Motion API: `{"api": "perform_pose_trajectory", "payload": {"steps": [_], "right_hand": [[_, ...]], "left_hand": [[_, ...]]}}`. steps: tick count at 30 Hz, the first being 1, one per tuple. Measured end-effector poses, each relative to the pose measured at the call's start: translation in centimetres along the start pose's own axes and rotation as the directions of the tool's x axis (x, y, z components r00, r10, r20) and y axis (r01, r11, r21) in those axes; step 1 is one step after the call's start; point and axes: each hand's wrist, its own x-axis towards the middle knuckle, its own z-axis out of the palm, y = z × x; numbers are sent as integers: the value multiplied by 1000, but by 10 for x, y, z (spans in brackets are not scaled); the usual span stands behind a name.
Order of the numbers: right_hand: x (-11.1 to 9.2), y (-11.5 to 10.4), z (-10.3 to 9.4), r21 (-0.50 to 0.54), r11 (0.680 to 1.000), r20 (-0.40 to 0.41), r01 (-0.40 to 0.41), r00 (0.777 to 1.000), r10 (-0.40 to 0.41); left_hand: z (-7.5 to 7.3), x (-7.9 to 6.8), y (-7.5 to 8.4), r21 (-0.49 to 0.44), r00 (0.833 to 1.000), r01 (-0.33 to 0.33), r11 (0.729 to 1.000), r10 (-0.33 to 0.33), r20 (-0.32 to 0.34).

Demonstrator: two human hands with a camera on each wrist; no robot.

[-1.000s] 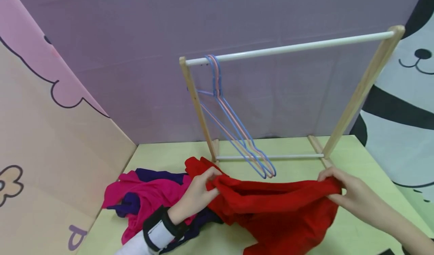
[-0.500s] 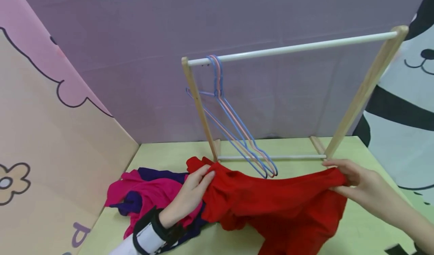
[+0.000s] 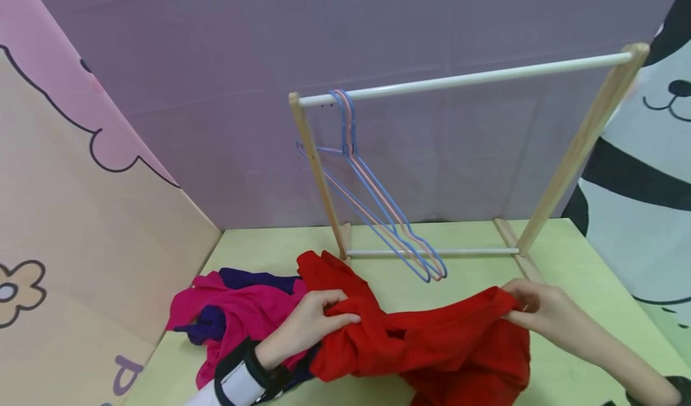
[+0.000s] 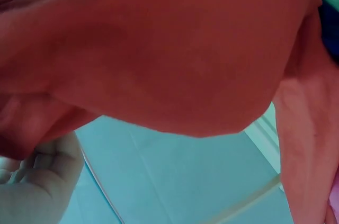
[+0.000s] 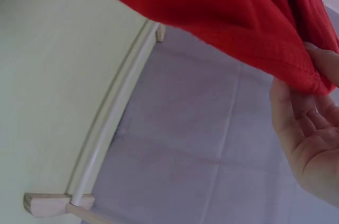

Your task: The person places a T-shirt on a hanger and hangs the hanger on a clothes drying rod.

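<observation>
A red garment is stretched between my two hands above the table, its lower part hanging in folds. My left hand pinches it near its left side, thumb towards the camera. My right hand pinches the upper right corner; the right wrist view has this hemmed edge between thumb and fingers. In the left wrist view, red cloth fills most of the picture, with a hand at the lower left. One end of the garment lies over a pink and navy pile of clothes.
A wooden rack with a white top rail stands behind the hands. Several blue and pink hangers hang at the rail's left end. Printed panels and a grey-purple backdrop enclose the pale green table.
The garment's upper edge was lifted and pulled taut half a second ago; now it sags lower. My left hand has moved slightly right and down, my right hand left and down.
</observation>
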Motion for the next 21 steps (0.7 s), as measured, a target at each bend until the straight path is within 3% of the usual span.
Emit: {"api": "perform_pose_trajectory", "payload": {"steps": [5, 7, 13, 16, 21], "right_hand": [[7, 14, 9, 41, 997, 64, 62, 996, -65], [10, 17, 11, 59, 997, 124, 57, 990, -64], [30, 15, 12, 41, 999, 333, 17, 943, -29], [45, 2, 7, 2, 1000, 322, 14, 947, -14], [77, -34, 0, -49, 999, 177, -8, 984, 17]], "left_hand": [[1, 0, -2, 13, 997, -57, 998, 58, -55], [2, 0, -2, 33, 994, -69, 997, 72, -85], [2, 1, -3, 88, 985, -90, 992, 102, -142], [2, 1, -3, 106, 978, -132, 986, 147, -147], [2, 1, -5, 111, 965, -217, 970, 231, -126]]}}
